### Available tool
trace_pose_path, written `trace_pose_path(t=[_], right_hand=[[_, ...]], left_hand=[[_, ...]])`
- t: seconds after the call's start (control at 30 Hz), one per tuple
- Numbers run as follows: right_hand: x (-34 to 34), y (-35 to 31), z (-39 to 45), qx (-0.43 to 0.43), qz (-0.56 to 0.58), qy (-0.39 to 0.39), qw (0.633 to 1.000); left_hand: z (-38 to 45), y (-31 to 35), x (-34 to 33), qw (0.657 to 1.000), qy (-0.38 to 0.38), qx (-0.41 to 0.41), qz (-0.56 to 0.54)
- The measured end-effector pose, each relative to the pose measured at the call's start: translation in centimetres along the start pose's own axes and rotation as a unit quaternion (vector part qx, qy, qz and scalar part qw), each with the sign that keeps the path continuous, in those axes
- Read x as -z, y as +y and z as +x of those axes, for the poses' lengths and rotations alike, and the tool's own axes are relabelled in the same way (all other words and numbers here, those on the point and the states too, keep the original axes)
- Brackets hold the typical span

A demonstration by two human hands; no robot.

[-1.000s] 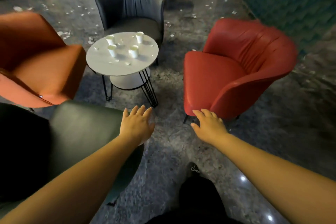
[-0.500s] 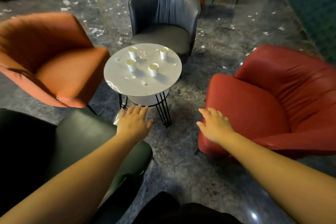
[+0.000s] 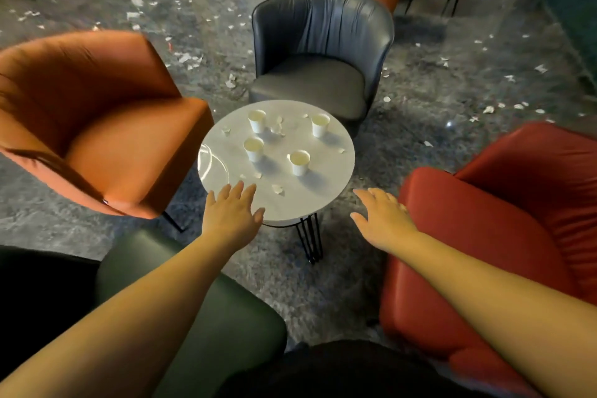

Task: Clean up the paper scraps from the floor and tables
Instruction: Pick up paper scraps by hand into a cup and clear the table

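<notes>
Head view. Round white table (image 3: pixel 326 200): four paper cups (image 3: pixel 299 162), paper scraps (image 3: pixel 277 188) among them; more scraps on floor (image 3: pixel 206 58) from 10 to 2 o'clock. Left hand (image 3: pixel 231 215) at table's 6 o'clock edge, fingers spread, empty; right hand (image 3: pixel 381 216) likewise (beside red armchair (image 3: pixel 504 236)). Risk: a sweeping hand could topple cups.

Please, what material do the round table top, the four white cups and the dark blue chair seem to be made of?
Round table top: probably polished stone or a glossy laminate; pale, and it mirrors light at its left edge. White cups: likely paper, matte with thin rims. Dark blue chair: looks like leather or an imitation, with a soft sheen and gathered folds.
</notes>
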State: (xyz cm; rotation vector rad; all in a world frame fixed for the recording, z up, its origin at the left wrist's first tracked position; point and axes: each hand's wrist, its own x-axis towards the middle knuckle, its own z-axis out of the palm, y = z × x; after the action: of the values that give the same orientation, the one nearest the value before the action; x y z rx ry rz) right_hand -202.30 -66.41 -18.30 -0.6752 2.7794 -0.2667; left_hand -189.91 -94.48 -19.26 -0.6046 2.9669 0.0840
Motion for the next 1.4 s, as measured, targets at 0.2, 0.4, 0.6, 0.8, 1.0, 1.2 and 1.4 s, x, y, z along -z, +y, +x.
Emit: trace_pose_path(t=[0.2,0.4,0.6,0.8,1.0,1.2,1.4], right_hand=[[0.4,-1.5,6.6,0.034,0.003,-0.014,0.999],[1.1,-2.1,16.3,0.070,-0.008,-0.045,0.997],[1.4,-2.6,26.2,0.115,0.008,-0.093,0.989],[-0.2,-3.5,31.9,0.149,0.052,-0.188,0.969],[-3.3,-3.7,34.3,0.133,0.104,-0.234,0.957],[-7.6,-4.5,36.2,0.063,0.134,-0.234,0.961],[-10.5,-6.2,37.1,-0.019,0.133,-0.232,0.963]], left_hand=[[5.6,-0.8,-0.7,1.000,-0.001,0.013,-0.004],[12.6,-1.9,-1.2,0.998,-0.002,0.057,-0.010],[20.4,-2.7,-0.5,0.994,-0.020,0.109,-0.025],[24.6,-2.7,-1.5,0.994,-0.060,0.090,-0.019],[29.0,-3.1,-3.4,0.991,-0.096,0.068,-0.056],[35.1,-4.8,-7.7,0.990,-0.138,0.004,-0.018],[38.5,-6.9,-11.3,0.977,-0.196,-0.076,-0.023]])
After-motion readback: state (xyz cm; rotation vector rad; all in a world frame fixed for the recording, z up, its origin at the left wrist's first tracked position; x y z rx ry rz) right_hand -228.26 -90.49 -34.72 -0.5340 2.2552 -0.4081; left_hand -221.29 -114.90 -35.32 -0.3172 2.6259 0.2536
